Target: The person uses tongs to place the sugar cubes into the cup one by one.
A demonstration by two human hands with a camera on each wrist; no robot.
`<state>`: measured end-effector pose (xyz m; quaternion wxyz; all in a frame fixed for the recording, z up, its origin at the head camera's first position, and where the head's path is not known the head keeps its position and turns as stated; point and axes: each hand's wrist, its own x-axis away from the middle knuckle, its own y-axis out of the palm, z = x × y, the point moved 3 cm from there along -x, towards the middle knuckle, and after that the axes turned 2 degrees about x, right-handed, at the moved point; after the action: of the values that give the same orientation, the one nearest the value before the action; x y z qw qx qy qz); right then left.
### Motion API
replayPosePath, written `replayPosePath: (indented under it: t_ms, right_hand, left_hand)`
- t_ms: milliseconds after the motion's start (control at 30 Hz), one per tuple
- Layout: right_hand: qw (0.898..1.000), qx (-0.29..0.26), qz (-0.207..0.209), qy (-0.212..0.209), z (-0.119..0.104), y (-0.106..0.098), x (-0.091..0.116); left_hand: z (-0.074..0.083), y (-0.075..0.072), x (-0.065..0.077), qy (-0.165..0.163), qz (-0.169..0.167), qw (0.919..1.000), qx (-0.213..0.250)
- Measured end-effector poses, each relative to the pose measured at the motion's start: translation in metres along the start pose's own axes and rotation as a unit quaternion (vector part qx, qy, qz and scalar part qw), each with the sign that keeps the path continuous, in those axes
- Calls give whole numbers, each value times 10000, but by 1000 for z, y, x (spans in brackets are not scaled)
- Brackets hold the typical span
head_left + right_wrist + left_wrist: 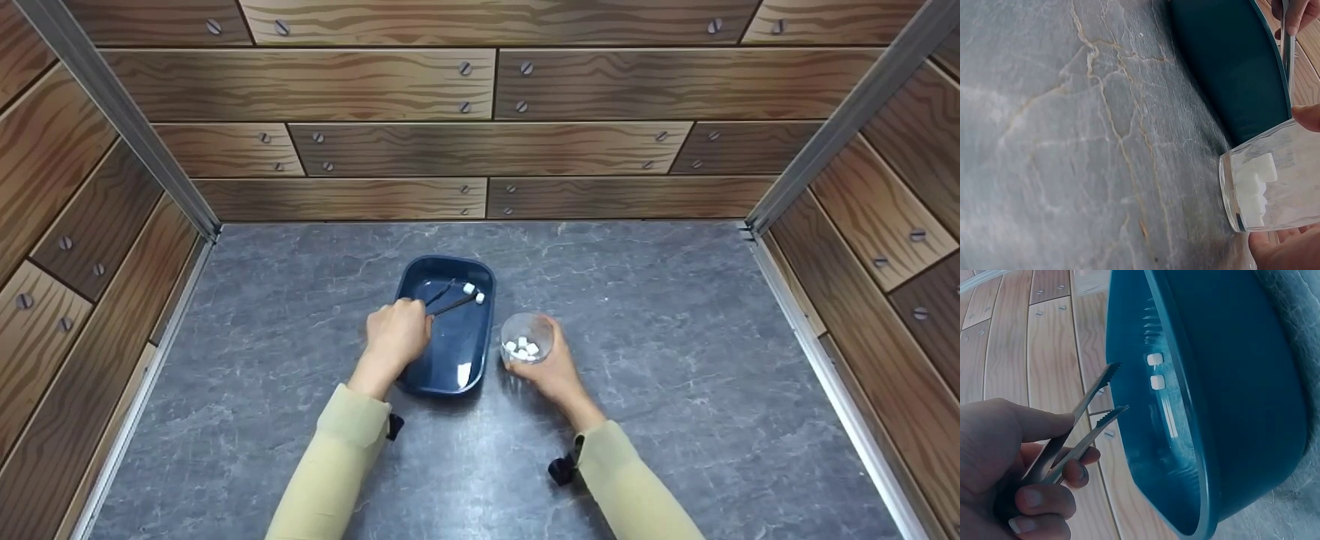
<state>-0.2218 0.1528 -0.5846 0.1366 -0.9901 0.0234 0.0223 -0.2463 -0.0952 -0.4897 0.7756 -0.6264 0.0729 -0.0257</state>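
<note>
My left hand [397, 331] pinches a pair of metal tongs [1088, 402] with serrated tips, held over a blue plastic tray [448, 360]. The tips stand apart with nothing between them. Two white cubes [1155, 359] lie on the tray's floor near its far right corner, clear of the tips in the left wrist view. To the right of the tray, my right hand [559, 373] grips a clear glass [1303, 169]; thumb and fingers wrap its sides. Several white cubes [1252, 188] are heaped at the bottom of that glass.
Grey marbled tabletop [675, 337] lies beneath everything. Wood-patterned panels [390, 150] rise at the back and both sides, with metal rails at the corners. The tray's raised wall [1230, 62] stands close beside the glass.
</note>
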Motion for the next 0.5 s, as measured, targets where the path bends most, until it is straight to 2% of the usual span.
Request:
replayPosePath:
  t_ms: [267,333,500]
  right_hand:
    - [9999,-68,-5,75,1,0,0]
    - [9999,-83,-19,126,-10,-1,4]
    - [9998,-147,-36,121,-10,0,3]
  left_hand:
    - [-1,4,-16,-41,-177,9997,-171]
    - [-1,5,-19,-50,-188,9996,-202]
    - [0,10,-23,-50,-208,9994,-259]
